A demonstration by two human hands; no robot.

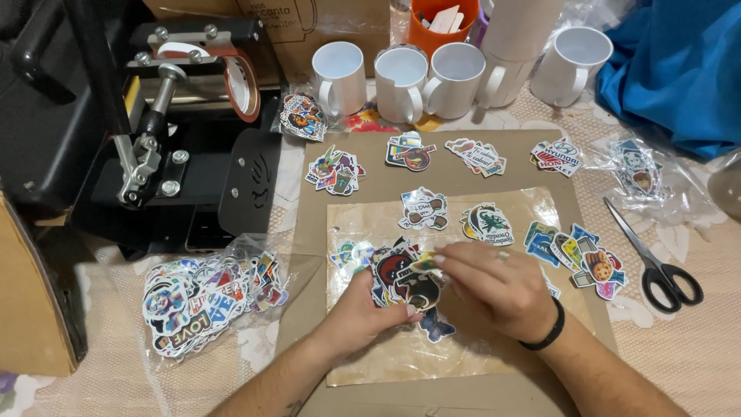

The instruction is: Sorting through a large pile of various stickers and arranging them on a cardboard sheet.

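Sticker sorting under way: a stack is grasped in the left hand at table centre.
One sticker is pinched off the top by the right hand; placement among piles at 12 o'clock seems called for next.

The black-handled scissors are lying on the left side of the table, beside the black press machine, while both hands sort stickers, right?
Not quite. The head view shows the black-handled scissors lying on the right side, far from the black press machine. Both the left hand and right hand do handle stickers.
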